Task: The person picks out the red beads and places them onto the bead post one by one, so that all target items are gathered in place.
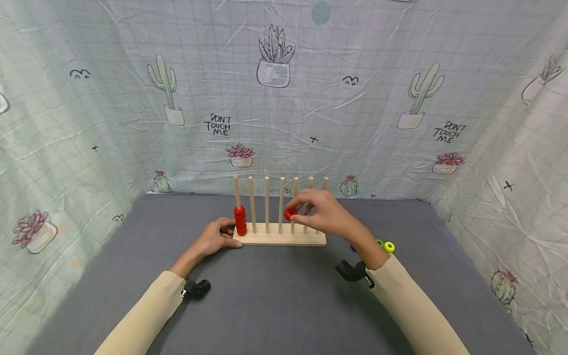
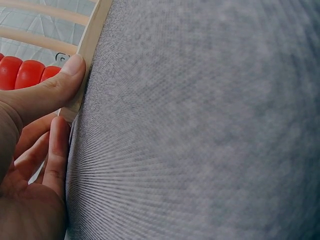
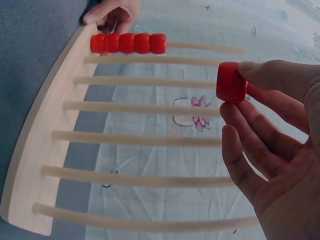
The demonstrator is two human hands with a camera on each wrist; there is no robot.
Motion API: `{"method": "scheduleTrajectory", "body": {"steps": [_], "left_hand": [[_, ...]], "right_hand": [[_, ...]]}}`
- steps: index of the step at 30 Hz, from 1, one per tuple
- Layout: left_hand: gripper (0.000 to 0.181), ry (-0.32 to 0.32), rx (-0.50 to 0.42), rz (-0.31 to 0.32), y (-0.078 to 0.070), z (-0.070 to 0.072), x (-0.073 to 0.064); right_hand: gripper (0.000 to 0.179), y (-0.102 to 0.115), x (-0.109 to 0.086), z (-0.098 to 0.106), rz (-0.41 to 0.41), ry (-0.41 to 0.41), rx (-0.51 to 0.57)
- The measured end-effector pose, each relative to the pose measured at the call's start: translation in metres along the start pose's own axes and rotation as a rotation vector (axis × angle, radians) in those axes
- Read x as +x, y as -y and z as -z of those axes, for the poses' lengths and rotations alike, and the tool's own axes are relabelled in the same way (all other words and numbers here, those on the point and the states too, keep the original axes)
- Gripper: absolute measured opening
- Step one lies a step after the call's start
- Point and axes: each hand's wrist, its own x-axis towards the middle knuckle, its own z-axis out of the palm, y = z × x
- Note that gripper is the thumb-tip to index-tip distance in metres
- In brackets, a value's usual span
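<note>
A wooden peg stand with several upright rods sits towards the back of the grey table. Several red beads are stacked on its leftmost rod. My left hand grips the stand's left end, thumb on the front edge of the base and fingers around the end. Between thumb and fingertips, my right hand pinches a single red bead. In the head view that bead is in front of the middle rods; the right wrist view shows it off the rods. The other rods hold no beads.
To the right of the stand lie a yellow bead, a green bead and a blue bead, partly hidden by my right forearm. A patterned cloth hangs behind the table and along both sides.
</note>
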Motion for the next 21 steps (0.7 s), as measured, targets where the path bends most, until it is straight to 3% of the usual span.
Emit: {"method": "scheduleTrajectory", "body": {"steps": [21], "left_hand": [[0.073, -0.007, -0.020, 0.003, -0.001, -0.001, -0.003]], "right_hand": [[0.019, 0.033, 0.046, 0.005, 0.066, -0.027, 0.000]]}}
